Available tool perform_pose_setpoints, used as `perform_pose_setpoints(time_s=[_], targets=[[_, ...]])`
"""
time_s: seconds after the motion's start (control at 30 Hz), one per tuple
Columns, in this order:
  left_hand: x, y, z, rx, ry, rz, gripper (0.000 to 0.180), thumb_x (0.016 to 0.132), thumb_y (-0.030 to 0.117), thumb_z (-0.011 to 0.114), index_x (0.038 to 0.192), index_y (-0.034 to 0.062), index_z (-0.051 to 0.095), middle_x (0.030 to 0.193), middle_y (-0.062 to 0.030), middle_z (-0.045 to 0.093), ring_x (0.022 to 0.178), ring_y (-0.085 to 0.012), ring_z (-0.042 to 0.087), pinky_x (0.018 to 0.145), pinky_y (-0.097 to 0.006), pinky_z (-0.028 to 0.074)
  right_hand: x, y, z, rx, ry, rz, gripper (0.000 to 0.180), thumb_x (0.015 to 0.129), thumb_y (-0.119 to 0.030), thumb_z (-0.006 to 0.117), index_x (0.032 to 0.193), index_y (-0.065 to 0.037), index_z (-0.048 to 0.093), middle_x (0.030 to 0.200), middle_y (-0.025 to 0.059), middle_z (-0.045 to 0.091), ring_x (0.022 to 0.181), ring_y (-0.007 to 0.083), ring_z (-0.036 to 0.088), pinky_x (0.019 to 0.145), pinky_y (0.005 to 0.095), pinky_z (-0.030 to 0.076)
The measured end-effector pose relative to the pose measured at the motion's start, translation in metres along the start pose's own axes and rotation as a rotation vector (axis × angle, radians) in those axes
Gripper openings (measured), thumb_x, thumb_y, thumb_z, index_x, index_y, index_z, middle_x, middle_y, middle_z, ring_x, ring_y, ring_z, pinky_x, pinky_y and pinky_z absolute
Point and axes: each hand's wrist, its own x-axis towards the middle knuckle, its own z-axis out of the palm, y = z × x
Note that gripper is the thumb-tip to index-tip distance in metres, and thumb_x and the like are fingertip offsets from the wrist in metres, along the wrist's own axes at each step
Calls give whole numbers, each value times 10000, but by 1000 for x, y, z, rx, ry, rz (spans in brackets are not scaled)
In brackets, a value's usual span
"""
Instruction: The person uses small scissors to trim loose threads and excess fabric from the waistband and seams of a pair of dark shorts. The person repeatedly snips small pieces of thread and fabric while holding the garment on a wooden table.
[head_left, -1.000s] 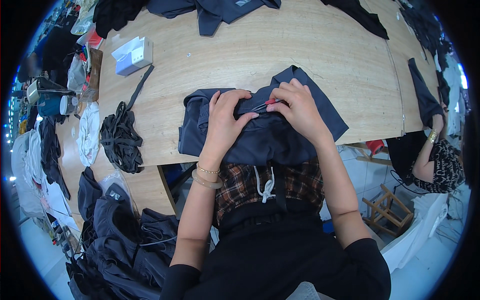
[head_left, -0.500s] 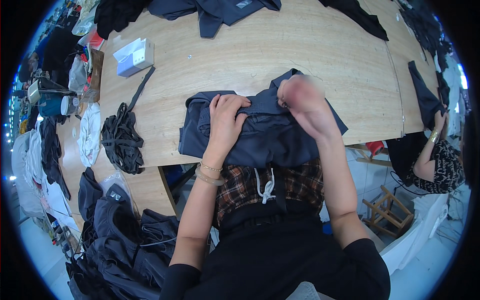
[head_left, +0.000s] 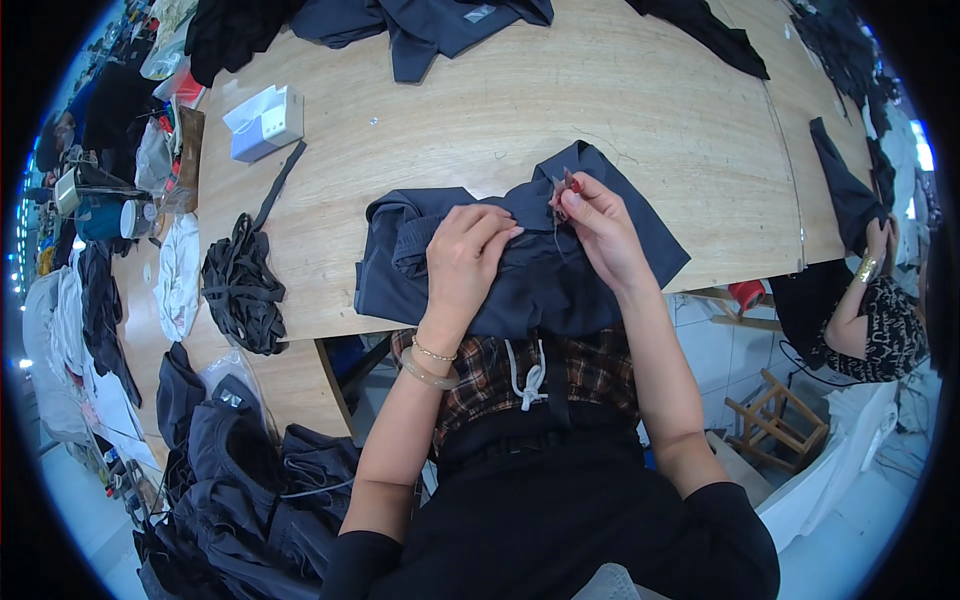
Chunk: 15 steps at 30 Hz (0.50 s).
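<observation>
A dark navy garment (head_left: 530, 290) lies bunched on the table's near edge, right in front of me. My left hand (head_left: 468, 255) rests on its left part, fingertips closed on the cloth near a seam. In my right hand (head_left: 605, 235) is a pair of small thread snips (head_left: 563, 196) with red on them, held just above the garment's upper middle. A dark loose thread hangs by the snips. The exact state of the blades is too small to tell.
The wooden table (head_left: 640, 110) bears a tissue box (head_left: 265, 124), a heap of dark strips (head_left: 243, 285) and more dark garments (head_left: 440, 35) at the far side. Dark clothing (head_left: 240, 480) is piled at my lower left. Another person (head_left: 875, 310) handles dark cloth at right, near a wooden stool (head_left: 777, 420).
My right hand has come down and slightly left, and the snips now show clearly. My left hand has shifted a little right and down on the cloth.
</observation>
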Motion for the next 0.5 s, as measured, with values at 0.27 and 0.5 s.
perform_pose_setpoints(time_s=[0.27,0.5], targets=[[-8,-4,-14,-606,314,-441,204,1112,124,485,970,-19,521,966,-154,732,826,-185,719,787,-315,580,-5,7,-5,-9,33,8,136,1034,-176,646,1101,-60,672,1017,1,666,946,84,585,909,260,467],[6,3,-20,-278,88,-230,106,932,88,730,957,10,663,962,-114,657,838,-229,664,760,-331,521,-6,1,-2,-95,30,22,113,1007,-179,686,1008,-66,683,990,-14,679,956,69,607,897,230,447]])
